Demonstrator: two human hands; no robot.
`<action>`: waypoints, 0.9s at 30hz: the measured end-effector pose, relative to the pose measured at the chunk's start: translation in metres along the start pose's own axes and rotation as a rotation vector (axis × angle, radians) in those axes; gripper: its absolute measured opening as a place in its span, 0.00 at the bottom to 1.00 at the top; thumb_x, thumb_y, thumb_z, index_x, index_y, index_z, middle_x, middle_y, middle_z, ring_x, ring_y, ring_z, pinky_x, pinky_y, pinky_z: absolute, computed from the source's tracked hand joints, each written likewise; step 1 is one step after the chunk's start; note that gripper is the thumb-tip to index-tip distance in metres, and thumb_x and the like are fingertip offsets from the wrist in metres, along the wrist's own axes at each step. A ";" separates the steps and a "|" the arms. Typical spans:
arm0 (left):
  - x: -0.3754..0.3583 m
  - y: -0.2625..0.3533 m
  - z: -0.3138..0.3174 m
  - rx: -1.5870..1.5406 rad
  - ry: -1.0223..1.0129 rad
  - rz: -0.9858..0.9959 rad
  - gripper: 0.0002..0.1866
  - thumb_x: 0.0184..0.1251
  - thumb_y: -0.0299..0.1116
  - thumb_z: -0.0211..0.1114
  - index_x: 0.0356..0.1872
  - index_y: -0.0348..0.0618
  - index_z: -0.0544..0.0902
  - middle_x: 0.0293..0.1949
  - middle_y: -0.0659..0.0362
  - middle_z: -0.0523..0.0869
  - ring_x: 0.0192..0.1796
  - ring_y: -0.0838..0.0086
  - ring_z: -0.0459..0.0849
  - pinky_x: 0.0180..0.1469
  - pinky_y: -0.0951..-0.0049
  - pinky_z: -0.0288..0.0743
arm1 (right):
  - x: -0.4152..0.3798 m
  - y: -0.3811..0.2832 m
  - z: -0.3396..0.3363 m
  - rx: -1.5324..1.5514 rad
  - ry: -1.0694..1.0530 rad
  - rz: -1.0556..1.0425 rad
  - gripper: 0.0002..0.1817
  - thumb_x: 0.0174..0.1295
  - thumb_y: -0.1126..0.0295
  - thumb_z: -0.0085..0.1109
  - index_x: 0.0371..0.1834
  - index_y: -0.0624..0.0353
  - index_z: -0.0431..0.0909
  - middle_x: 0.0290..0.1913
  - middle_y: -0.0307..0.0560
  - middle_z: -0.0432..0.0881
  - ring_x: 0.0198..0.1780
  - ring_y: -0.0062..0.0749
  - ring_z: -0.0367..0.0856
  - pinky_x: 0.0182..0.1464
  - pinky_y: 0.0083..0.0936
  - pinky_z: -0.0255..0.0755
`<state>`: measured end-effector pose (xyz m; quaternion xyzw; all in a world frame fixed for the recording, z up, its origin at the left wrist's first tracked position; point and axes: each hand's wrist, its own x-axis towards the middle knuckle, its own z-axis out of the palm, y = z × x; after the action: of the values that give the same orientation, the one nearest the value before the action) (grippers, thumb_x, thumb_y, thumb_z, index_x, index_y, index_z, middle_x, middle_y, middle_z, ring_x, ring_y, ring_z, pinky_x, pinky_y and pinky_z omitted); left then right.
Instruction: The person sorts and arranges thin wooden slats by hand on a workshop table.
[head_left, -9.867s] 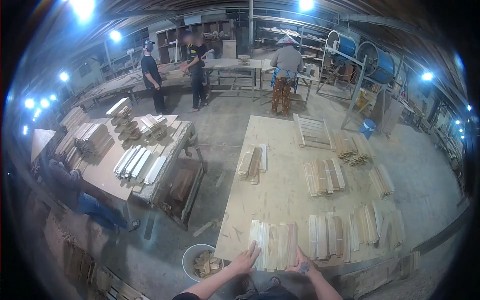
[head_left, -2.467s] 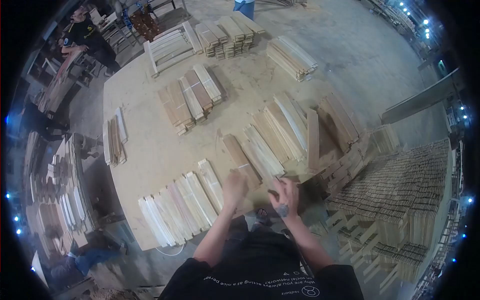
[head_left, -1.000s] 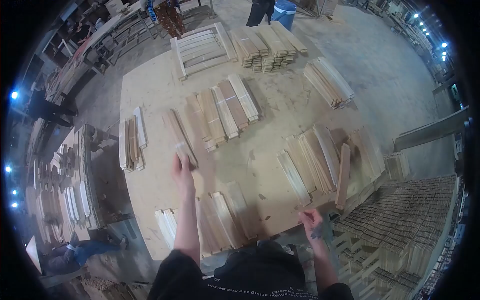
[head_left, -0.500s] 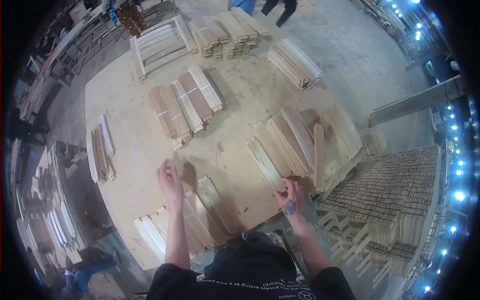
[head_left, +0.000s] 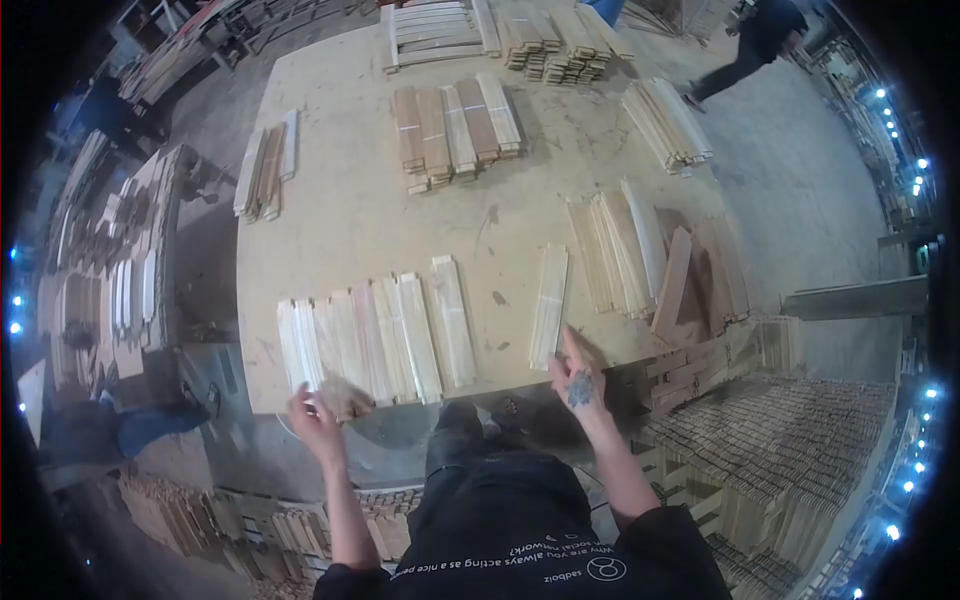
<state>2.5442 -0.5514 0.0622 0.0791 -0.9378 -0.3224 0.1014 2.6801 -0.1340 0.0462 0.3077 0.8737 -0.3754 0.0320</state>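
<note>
My right hand (head_left: 580, 388) is at the near end of a pale wooden slat (head_left: 550, 300) lying on the table. Its index finger is stretched out along the slat's right side, and the other fingertips are close to the slat's end; firm contact cannot be made out. My left hand (head_left: 318, 425) is at the table's front edge, by the near ends of a row of slats (head_left: 345, 335). Its fingers are loosely bent and apart, with nothing visible in them. One slat (head_left: 453, 320) lies slightly apart at the right of that row.
On the table (head_left: 350, 220) are a bundle of slats (head_left: 457, 125), several stacks at the back (head_left: 560, 45), a framed panel (head_left: 435, 30), and leaning slats (head_left: 625, 250) at right. Stacked wood (head_left: 790, 450) stands right of me. A person (head_left: 760, 45) walks behind the table.
My view has shifted, showing more of the front. My left hand has moved from above the table to its front edge. My right hand's index finger has straightened, and the slat beside it is turned more upright.
</note>
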 end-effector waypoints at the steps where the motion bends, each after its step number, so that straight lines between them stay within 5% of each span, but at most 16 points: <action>1: 0.009 -0.031 -0.006 0.102 0.088 0.035 0.16 0.74 0.30 0.62 0.59 0.35 0.81 0.44 0.51 0.82 0.44 0.64 0.82 0.47 0.65 0.75 | 0.001 0.002 -0.004 -0.156 0.041 -0.039 0.36 0.66 0.61 0.65 0.79 0.49 0.65 0.32 0.49 0.86 0.30 0.36 0.85 0.39 0.35 0.79; 3: 0.028 -0.094 -0.003 0.301 0.267 0.107 0.18 0.73 0.33 0.63 0.59 0.34 0.81 0.45 0.49 0.82 0.47 0.61 0.83 0.50 0.62 0.76 | 0.007 0.010 0.003 -0.124 0.050 -0.068 0.42 0.62 0.58 0.69 0.80 0.48 0.63 0.26 0.48 0.83 0.29 0.43 0.83 0.39 0.39 0.77; 4: 0.035 -0.112 0.002 0.254 0.182 0.065 0.19 0.72 0.34 0.64 0.58 0.34 0.81 0.45 0.48 0.82 0.48 0.59 0.83 0.51 0.61 0.76 | 0.010 0.004 0.002 -0.100 0.006 -0.060 0.42 0.62 0.60 0.69 0.80 0.48 0.63 0.24 0.48 0.82 0.28 0.42 0.82 0.39 0.39 0.76; 7: 0.058 -0.096 0.000 -0.049 -0.118 -0.148 0.17 0.69 0.36 0.67 0.53 0.36 0.83 0.46 0.46 0.79 0.48 0.54 0.81 0.54 0.57 0.74 | 0.014 -0.004 0.020 -0.027 -0.061 -0.180 0.41 0.62 0.63 0.69 0.79 0.50 0.64 0.22 0.49 0.79 0.26 0.40 0.80 0.37 0.37 0.75; 11: 0.061 -0.093 0.016 -0.028 -0.039 -0.111 0.15 0.66 0.30 0.68 0.52 0.37 0.83 0.44 0.47 0.78 0.45 0.55 0.79 0.52 0.58 0.73 | 0.009 -0.032 0.049 0.197 -0.044 -0.145 0.38 0.62 0.68 0.68 0.78 0.51 0.67 0.20 0.47 0.72 0.23 0.32 0.74 0.34 0.32 0.71; 17: 0.055 -0.089 0.016 -0.001 -0.022 -0.052 0.17 0.65 0.26 0.68 0.54 0.36 0.82 0.44 0.48 0.78 0.47 0.55 0.78 0.54 0.57 0.72 | -0.006 -0.055 0.072 0.125 -0.199 -0.150 0.37 0.61 0.70 0.70 0.76 0.50 0.69 0.19 0.42 0.62 0.23 0.22 0.62 0.32 0.25 0.67; 23: 0.041 -0.098 0.001 0.021 -0.069 -0.029 0.16 0.67 0.27 0.66 0.55 0.34 0.82 0.46 0.48 0.78 0.49 0.54 0.78 0.54 0.57 0.72 | -0.049 -0.045 0.080 0.159 -0.232 -0.060 0.37 0.62 0.67 0.69 0.77 0.46 0.69 0.18 0.41 0.67 0.23 0.27 0.65 0.34 0.27 0.69; 27: 0.009 -0.072 -0.028 0.078 0.068 0.106 0.09 0.70 0.27 0.64 0.48 0.34 0.82 0.45 0.47 0.78 0.47 0.52 0.78 0.52 0.56 0.71 | -0.086 -0.040 0.092 0.197 0.098 -0.083 0.24 0.62 0.66 0.72 0.62 0.54 0.81 0.33 0.45 0.82 0.29 0.28 0.79 0.41 0.31 0.76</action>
<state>2.5485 -0.6263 0.0405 0.0443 -0.9486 -0.2769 0.1469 2.7103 -0.2618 0.0304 0.2909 0.8452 -0.4448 -0.0568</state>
